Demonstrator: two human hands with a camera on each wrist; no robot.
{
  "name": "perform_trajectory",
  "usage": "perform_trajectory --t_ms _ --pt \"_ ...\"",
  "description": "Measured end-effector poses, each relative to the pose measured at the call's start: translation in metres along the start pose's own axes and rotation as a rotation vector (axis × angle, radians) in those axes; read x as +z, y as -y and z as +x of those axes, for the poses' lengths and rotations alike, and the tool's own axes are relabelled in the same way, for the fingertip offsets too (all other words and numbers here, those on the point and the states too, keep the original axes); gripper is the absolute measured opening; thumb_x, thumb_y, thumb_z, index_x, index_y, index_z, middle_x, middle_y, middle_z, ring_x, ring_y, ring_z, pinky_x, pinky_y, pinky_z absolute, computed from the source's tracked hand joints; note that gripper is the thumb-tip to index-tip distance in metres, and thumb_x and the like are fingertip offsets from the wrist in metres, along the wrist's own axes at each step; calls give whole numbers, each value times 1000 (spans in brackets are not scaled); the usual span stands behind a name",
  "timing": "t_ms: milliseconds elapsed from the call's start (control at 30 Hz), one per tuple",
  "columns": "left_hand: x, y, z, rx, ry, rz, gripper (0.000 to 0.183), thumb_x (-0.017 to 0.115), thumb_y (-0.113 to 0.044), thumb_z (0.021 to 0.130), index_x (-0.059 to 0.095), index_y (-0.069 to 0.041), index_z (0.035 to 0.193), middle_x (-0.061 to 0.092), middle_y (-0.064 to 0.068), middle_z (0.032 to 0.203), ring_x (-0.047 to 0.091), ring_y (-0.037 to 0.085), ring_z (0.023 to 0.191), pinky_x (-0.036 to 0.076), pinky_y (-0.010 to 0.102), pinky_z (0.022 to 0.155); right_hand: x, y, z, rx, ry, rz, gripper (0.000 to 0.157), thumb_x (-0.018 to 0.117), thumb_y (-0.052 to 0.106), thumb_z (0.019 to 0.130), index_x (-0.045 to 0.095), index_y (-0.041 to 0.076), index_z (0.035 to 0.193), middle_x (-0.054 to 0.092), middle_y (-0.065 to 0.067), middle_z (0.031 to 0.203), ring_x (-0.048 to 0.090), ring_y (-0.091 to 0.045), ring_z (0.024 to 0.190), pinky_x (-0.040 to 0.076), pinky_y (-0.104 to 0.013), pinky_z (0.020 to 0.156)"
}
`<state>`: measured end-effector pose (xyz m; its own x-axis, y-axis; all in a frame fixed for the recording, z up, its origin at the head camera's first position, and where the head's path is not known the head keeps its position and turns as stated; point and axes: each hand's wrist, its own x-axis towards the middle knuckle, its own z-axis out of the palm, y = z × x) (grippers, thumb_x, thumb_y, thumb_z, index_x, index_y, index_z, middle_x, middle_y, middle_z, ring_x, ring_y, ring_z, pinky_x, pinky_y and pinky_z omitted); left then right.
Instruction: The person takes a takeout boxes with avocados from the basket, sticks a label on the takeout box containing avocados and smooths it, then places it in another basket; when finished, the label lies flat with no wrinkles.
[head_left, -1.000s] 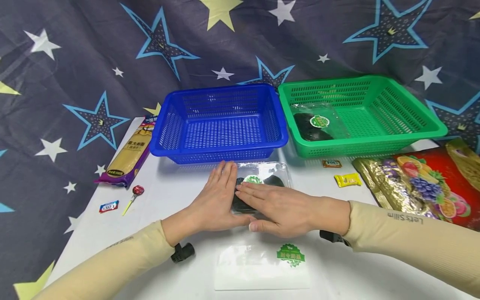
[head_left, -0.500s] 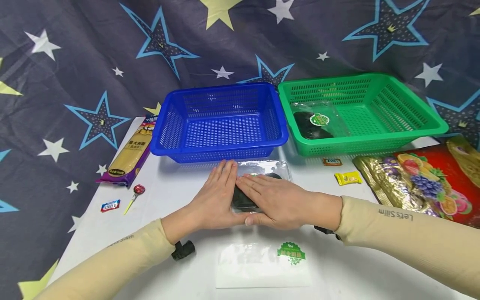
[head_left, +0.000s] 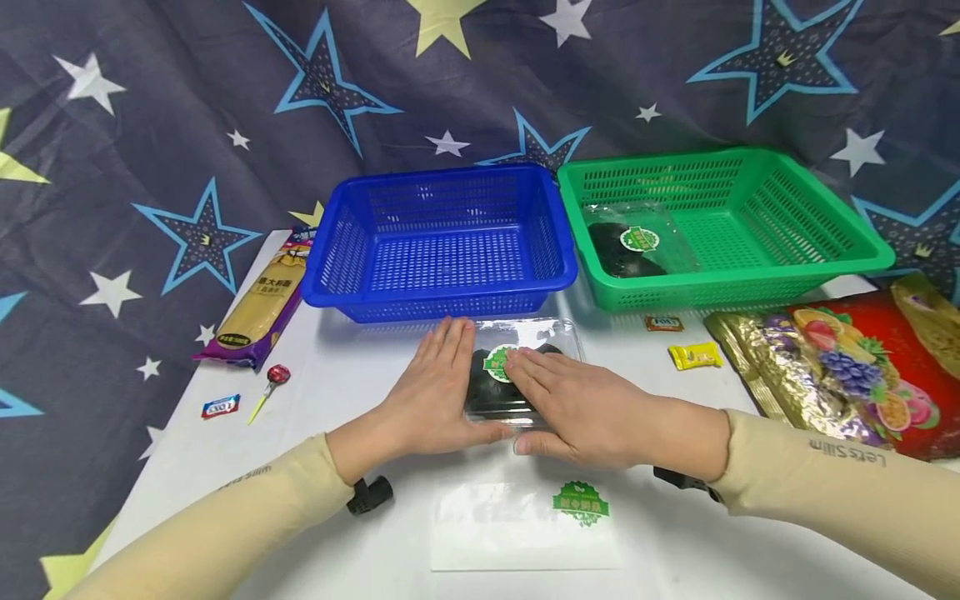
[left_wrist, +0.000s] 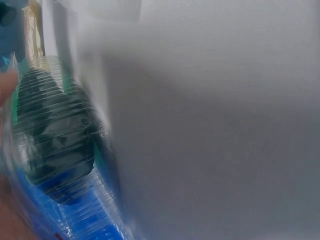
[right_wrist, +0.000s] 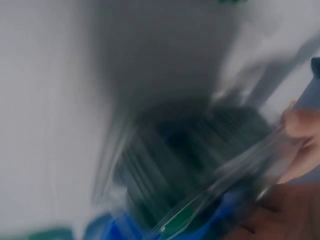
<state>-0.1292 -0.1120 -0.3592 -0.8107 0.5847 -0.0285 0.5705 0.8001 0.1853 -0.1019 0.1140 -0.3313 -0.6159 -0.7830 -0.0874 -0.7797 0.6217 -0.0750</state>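
Note:
A clear plastic box [head_left: 491, 396] with dark contents lies on the white table, in front of the blue basket. Its lid bears a round green-and-white sticker [head_left: 497, 364]. My left hand [head_left: 437, 404] rests along the box's left side, fingers straight. Over the right part of the lid lies my right hand [head_left: 592, 408], fingers extended and fingertips at the sticker. Both thumbs point inward at the box's near edge. Ribbed clear walls of the box [left_wrist: 60, 135] show in the left wrist view; motion blurs the box [right_wrist: 185, 160] in the right wrist view.
Behind stand a blue basket [head_left: 442, 300] and a green basket [head_left: 720, 287] holding a similar box [head_left: 626, 250]. A spaghetti pack [head_left: 262, 304], lollipop [head_left: 276, 377] and small candy [head_left: 221, 406] lie left. Rightward are two candies and a fruit-printed bag [head_left: 847, 367]. A green-logo bag [head_left: 517, 533] lies in front.
My right hand slid left over the lid until the thumbs met, then drew back right, uncovering the sticker again. The left hand has stayed at the box's left side.

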Motion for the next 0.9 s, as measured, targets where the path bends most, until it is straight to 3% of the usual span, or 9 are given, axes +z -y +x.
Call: perform_trajectory --t_ms 200,367,567,900 --pt "0 1 -1 11 10 -5 126 52 -80 72 2 5 150 5 25 156 0 38 144 4 46 116 2 12 -3 -44 -6 35 83 28 62 97 27 -4 147 24 -18 154 20 -29 143 23 -42 114" --pt "0 3 -2 22 20 -19 126 54 -78 73 0 5 150 2 24 157 -3 39 144 3 48 115 5 17 9 -59 -21 54 82 25 60 98 23 -4 149 19 -19 156 15 -29 144 20 -42 115" --pt "1 2 -2 21 24 -19 123 53 -77 75 0 5 150 3 24 157 -3 40 143 5 50 115 10 16 23 10 -9 2 86 21 63 96 19 -5 149 14 -22 155 10 -31 144 16 -43 116" --pt "-1 1 0 -1 26 3 127 51 -83 71 4 5 150 6 24 157 0 37 144 5 46 116 11 6 2 58 -42 -8 85 35 61 96 23 -4 148 18 -21 155 16 -33 144 19 -45 115"
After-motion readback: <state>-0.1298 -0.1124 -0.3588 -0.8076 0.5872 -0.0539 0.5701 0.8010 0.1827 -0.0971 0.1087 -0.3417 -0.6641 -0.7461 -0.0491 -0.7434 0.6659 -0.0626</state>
